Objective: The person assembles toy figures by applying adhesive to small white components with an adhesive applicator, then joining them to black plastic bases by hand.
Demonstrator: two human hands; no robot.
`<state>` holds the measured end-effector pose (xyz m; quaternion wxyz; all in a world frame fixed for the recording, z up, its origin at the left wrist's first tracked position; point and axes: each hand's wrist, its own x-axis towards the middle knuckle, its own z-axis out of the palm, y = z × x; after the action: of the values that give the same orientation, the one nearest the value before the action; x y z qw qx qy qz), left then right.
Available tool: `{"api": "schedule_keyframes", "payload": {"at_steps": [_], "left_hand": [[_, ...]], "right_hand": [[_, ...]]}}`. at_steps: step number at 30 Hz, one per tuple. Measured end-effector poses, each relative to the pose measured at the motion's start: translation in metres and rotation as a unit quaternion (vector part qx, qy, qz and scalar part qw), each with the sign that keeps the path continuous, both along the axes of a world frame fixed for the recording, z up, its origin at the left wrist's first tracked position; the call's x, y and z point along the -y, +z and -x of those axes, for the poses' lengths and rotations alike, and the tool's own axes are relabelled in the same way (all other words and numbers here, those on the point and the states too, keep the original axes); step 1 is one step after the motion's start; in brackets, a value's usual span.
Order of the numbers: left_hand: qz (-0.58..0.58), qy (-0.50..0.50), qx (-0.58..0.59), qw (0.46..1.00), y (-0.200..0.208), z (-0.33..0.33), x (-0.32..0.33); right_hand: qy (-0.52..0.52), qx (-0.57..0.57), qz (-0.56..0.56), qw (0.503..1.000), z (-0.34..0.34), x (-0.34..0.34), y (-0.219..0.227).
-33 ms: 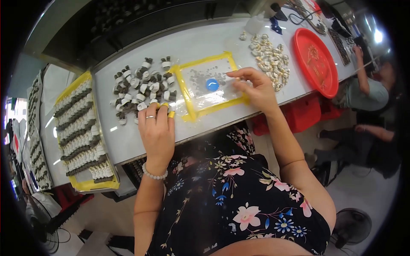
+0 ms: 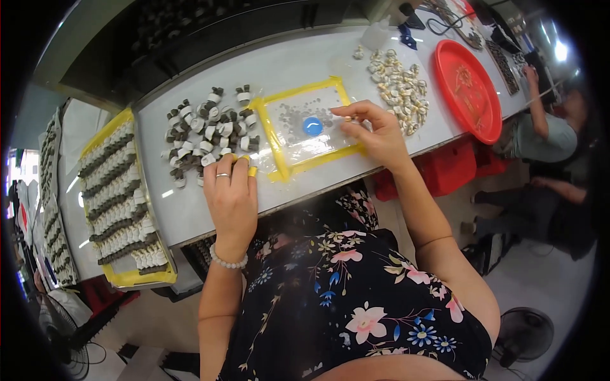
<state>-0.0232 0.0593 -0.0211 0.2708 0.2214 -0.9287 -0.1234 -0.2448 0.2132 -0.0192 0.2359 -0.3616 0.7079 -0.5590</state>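
Pieces, black-and-white, adjoin the half-curled left hand, center-left. Right hand curls loosely near a blue disc; both grips unclear.

Compared with the earlier picture, the whole view is shifting very slightly, so the table and its things are appearing a little more to the left. The right hand is also moving left, and its index finger and thumb are coming somewhat closer to the blue disc. At far right, 1 co-worker in dark clothes is lifting 1 foot higher in the view.
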Motion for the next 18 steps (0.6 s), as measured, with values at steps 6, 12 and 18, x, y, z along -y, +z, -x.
{"api": "schedule_keyframes", "payload": {"at_steps": [6, 12, 18], "left_hand": [[0.001, -0.046, 0.027, 0.999, 0.001, -0.004, 0.005], [-0.160, -0.075, -0.136, 0.975, 0.004, -0.001, -0.011], [-0.648, -0.119, -0.267, 0.703, 0.001, 0.026, -0.033]], "right_hand": [[0.004, -0.096, -0.013, 0.995, -0.005, -0.002, -0.004], [-0.004, 0.016, 0.094, 0.995, -0.003, -0.007, -0.012], [0.020, -0.243, 0.002, 0.970, -0.001, -0.010, -0.006]]}}
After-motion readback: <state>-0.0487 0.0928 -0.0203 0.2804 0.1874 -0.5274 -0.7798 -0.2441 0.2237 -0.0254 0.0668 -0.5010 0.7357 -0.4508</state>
